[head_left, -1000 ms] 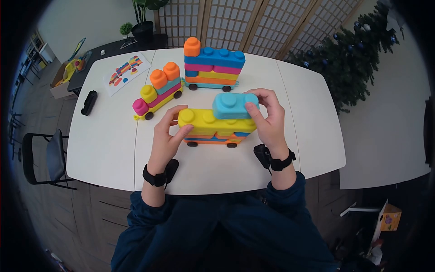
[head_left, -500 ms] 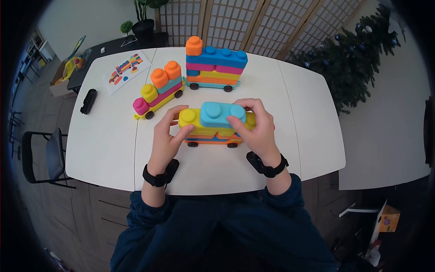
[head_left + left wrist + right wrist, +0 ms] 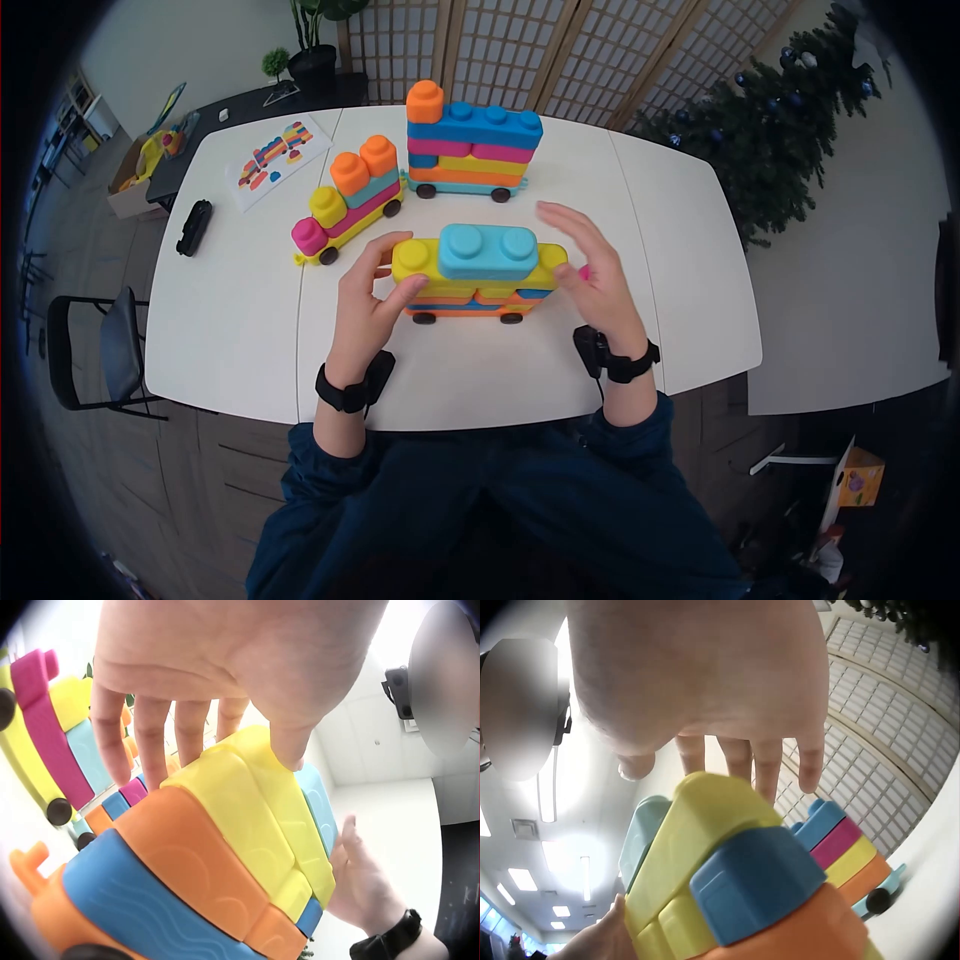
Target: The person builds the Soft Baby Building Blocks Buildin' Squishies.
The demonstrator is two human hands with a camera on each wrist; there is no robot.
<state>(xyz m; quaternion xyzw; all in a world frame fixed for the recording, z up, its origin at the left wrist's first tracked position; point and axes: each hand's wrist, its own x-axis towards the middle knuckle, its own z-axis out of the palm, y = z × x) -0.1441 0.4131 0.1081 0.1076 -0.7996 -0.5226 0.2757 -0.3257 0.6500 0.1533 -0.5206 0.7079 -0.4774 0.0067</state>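
The left hand (image 3: 367,308) grips the left end of a long yellow brick (image 3: 428,272), thumb in front and fingers behind. That brick tops a wheeled stack with orange bricks (image 3: 191,859) and blue bricks (image 3: 142,900). On its middle sits a light blue two-stud brick (image 3: 487,252), which neither hand holds. Around the right end of the stack is the right hand (image 3: 603,285), fingers extended and thumb apart; whether it touches the yellow brick cannot be told. In the right wrist view, its fingers (image 3: 737,759) show above the yellow brick (image 3: 697,825).
A tall wheeled stack with a blue top brick (image 3: 475,125) stands behind. To the left of it is a low wheeled stack with a magenta brick (image 3: 308,236). A printed sheet (image 3: 278,160) and a black object (image 3: 195,228) lie farther left. A pink piece (image 3: 585,272) shows by the right hand.
The light blue brick has moved left from the right end of the yellow brick to its middle. The right hand has let go of it and moved right. The left hand stays.
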